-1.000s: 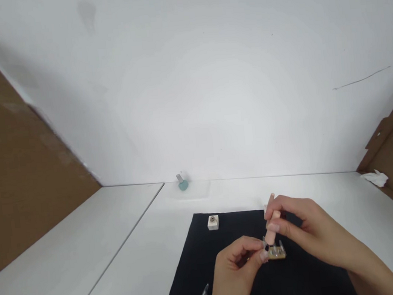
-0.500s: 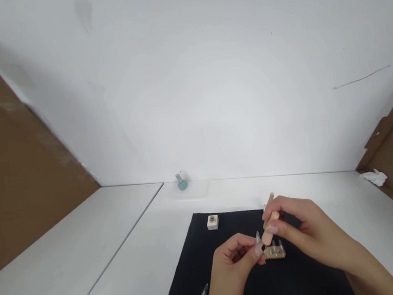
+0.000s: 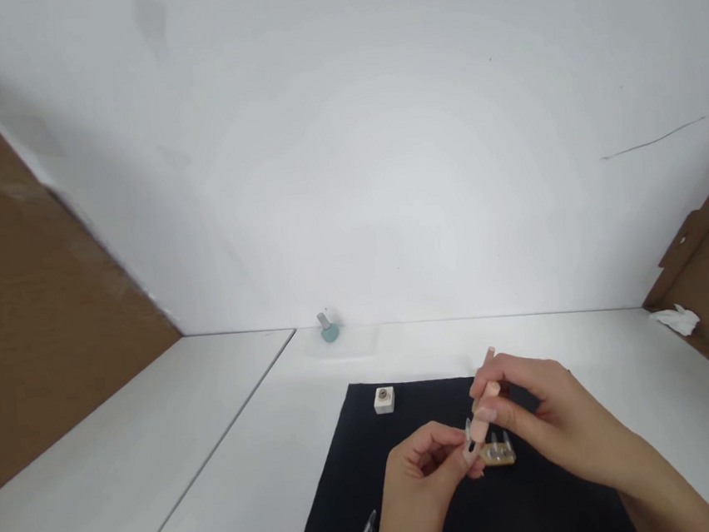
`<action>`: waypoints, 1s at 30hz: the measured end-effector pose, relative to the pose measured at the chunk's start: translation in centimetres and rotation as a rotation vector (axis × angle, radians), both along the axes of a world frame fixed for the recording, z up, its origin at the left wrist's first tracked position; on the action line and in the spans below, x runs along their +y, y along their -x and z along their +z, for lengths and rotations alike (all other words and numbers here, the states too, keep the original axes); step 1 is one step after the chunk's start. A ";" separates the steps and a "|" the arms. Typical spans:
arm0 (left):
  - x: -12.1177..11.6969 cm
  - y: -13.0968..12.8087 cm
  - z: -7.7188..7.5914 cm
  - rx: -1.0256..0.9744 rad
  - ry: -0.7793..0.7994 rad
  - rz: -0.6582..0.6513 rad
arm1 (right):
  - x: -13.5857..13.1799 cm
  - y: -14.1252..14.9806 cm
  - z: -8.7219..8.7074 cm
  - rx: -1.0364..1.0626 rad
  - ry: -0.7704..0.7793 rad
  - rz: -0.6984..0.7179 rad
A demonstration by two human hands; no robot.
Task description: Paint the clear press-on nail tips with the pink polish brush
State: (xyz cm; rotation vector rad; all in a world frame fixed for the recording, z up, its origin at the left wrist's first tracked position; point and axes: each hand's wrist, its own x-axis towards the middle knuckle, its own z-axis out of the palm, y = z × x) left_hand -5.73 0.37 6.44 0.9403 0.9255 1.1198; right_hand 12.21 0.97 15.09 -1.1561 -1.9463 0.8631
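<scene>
Head view: left hand (image 3: 419,469) pinching a clear nail tip (image 3: 470,436), now closer to the peach stick (image 3: 481,421) gripped in the right hand (image 3: 550,414).

We see a pale pink stick (image 3: 481,426) in the right hand (image 3: 563,415), a tan board (image 3: 499,454) just below that hand, a plain black mat (image 3: 427,405) beneath it, and a teal bottle (image 3: 329,333) well beyond it.

A pinned board (image 3: 498,454) lies just under the left hand (image 3: 421,469) and right hand (image 3: 550,414), with open black mat (image 3: 509,506) before them and a white block (image 3: 383,400) beyond.
</scene>
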 end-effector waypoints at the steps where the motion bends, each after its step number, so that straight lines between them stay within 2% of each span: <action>1: 0.0 0.0 0.0 -0.009 0.008 -0.001 | 0.1 0.1 -0.1 -0.011 0.003 0.003; 9: -0.1 0.0 0.2 -0.004 0.023 -0.010 | 0.6 -0.3 -0.3 -0.049 -0.083 -0.135; 15: -0.1 0.0 0.2 -0.028 0.031 -0.009 | 0.1 0.0 -0.1 -0.003 -0.040 -0.005; 17: -0.1 0.0 0.2 -0.022 0.029 -0.005 | 0.2 0.2 -0.3 -0.029 -0.036 -0.006; 24: -0.1 -0.1 -0.3 0.012 -0.025 0.005 | 0.6 -0.5 -0.3 -0.041 -0.072 -0.157; 27: 0.1 0.0 -0.8 0.016 -0.065 0.006 | 0.2 -0.7 0.1 0.022 -0.032 -0.101; 30: 0.2 0.2 -1.3 0.090 -0.178 -0.018 | 0.0 -0.5 0.3 0.027 0.041 0.012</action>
